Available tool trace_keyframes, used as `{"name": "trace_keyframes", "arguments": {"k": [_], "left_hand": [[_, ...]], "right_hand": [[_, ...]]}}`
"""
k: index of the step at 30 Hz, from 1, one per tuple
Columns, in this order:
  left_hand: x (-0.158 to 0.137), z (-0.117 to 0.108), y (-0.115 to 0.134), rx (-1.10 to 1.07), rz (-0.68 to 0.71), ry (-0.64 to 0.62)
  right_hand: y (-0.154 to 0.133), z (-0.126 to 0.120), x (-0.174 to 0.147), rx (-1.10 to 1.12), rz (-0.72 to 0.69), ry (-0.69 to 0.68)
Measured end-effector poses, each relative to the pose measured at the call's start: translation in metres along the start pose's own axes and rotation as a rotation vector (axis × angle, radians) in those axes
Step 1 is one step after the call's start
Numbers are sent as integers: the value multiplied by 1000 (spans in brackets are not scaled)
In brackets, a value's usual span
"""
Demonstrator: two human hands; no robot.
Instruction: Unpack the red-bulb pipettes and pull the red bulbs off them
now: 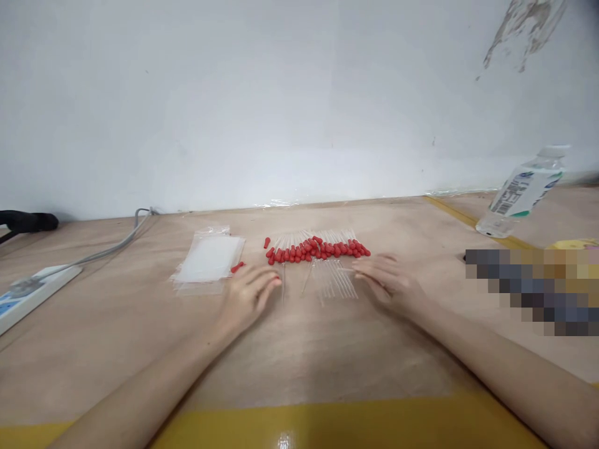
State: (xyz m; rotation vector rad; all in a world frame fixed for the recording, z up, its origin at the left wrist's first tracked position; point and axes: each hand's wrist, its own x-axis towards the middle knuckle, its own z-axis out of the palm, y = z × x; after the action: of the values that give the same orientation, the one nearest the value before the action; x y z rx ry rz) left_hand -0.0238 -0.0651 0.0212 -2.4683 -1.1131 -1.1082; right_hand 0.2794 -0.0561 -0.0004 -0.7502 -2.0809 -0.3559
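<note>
A row of red rubber dropper bulbs lies across the middle of the table, with thin clear tubes fanned out behind it. In front of the row, several more clear dropper tubes lie side by side. My left hand is closed left of these tubes, thumb and fingers together; a bit of red shows at the fingertips, apparently a bulb mostly hidden by them. My right hand pinches a thin clear tube that points left. Beside my left hand lies a loose red bulb.
A stack of clear plastic zip bags lies to the left. Farther left are a power strip with a grey cable and a black object. A tilted-looking plastic bottle stands right. A wall closes the back.
</note>
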Motion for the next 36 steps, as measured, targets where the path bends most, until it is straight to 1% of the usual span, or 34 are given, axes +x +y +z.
{"name": "trace_keyframes", "arguments": {"k": [1, 2, 3, 5, 6, 8, 11, 14, 16, 19, 22, 26, 29, 32, 36], "left_hand": [[6, -8, -11, 65, -127, 10], [12, -16, -23, 133, -272, 0], [19, -23, -36, 190, -402, -47], [29, -31, -61, 271, -612, -245], [33, -32, -72, 285, -700, -316], [35, -31, -89, 305, -788, -419], [33, -25, -102, 342, -792, -512], [35, -22, -105, 468, -788, -518], [41, -21, -104, 512, -784, -516], [54, -13, -101, 465, -746, -531], [69, 4, -96, 385, -726, -557], [84, 31, -91, 336, -799, -617], [92, 40, -90, 338, -857, -650], [95, 34, -91, 336, -882, -680], [92, 5, -94, 340, -870, -742]], "right_hand": [[6, 0, 0, -43, 89, 6], [10, 0, -1, -85, 170, -15], [13, 0, -1, -115, 245, -53], [14, 2, -1, -115, 378, -155], [13, 3, -1, -91, 430, -195], [11, 6, -2, -44, 507, -224], [7, 10, -3, -20, 562, -243], [4, 13, -3, 1, 556, -273], [2, 15, -2, -6, 543, -271], [-2, 18, -1, -24, 537, -284], [-5, 20, -1, -20, 546, -312], [-8, 20, 1, 3, 587, -354], [-9, 18, 2, 25, 610, -373], [-9, 16, 2, 23, 608, -369], [-8, 17, 2, 18, 605, -362]]}}
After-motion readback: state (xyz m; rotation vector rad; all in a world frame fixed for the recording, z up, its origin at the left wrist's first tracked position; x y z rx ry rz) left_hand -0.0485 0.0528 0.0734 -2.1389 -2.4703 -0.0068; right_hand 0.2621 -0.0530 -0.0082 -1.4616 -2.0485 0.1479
